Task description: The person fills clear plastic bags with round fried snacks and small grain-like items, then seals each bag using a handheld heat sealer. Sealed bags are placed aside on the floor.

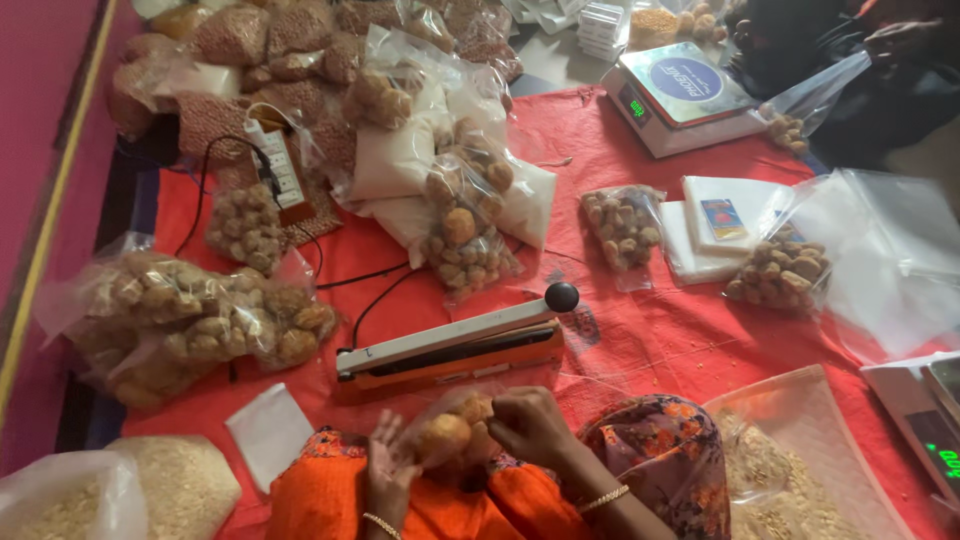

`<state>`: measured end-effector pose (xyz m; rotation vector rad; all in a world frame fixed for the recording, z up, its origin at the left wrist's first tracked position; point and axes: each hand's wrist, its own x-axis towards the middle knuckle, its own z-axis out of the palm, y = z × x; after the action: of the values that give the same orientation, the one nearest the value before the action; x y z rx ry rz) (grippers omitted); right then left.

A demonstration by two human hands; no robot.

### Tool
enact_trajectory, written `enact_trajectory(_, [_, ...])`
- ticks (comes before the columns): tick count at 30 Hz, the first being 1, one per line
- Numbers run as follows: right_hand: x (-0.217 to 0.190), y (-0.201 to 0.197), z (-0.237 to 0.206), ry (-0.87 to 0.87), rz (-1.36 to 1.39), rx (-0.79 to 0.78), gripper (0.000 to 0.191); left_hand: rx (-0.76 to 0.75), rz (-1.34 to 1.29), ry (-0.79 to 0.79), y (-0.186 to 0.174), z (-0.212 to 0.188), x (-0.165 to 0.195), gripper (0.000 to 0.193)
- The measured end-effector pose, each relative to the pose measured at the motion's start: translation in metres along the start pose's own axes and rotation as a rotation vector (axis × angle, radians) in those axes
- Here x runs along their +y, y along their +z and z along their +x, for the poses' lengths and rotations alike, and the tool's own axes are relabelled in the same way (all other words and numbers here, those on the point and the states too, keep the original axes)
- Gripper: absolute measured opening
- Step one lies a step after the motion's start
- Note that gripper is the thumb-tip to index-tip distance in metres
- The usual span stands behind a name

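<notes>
Holding: small clear bag of brown balls (452, 432), near centre over the lap. Left hand (388, 470) cups its side, grip closed; right hand (528, 425) pinches its mouth. Heat sealer (450, 350) just beyond on red cloth (620, 340). Judgement: keep mouth flat, balls low.

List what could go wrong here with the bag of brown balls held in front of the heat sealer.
The left hand and right hand hold the clear bag of brown balls above the lap; if its mouth is open, balls may spill. The heat sealer lies close ahead, and its black cord trails across the red cloth and might snag.
</notes>
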<state>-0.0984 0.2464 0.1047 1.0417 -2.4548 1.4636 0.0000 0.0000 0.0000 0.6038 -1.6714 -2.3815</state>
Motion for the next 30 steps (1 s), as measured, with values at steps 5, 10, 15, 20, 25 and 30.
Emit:
enact_trajectory(5, [-0.008, 0.001, -0.007, 0.07, -0.003, 0.051, 0.024, -0.078, 0.311, 0.051, 0.01, -0.014, -0.013, 0.026])
enact_trajectory(10, [-0.016, 0.003, -0.001, -0.009, -0.075, 0.11, 0.033, 0.096, 0.369, -0.121, 0.0, -0.018, -0.025, 0.024])
enact_trajectory(15, [-0.022, 0.003, 0.001, -0.112, -0.105, 0.109, 0.026, 0.122, 0.146, 0.083, -0.017, -0.009, -0.049, 0.025])
enact_trajectory(20, [-0.026, 0.006, 0.004, -0.153, -0.11, 0.129, 0.022, 0.113, 0.238, 0.231, -0.037, -0.002, -0.059, 0.018])
enact_trajectory(25, [-0.02, 0.002, 0.001, -0.15, -0.174, 0.118, 0.02, 0.085, 0.217, 0.273, -0.035, 0.001, -0.071, 0.018])
enact_trajectory(30, [-0.033, -0.009, 0.012, -0.081, -0.16, 0.093, 0.019, -0.023, 0.008, 0.32, -0.05, 0.016, -0.064, 0.018])
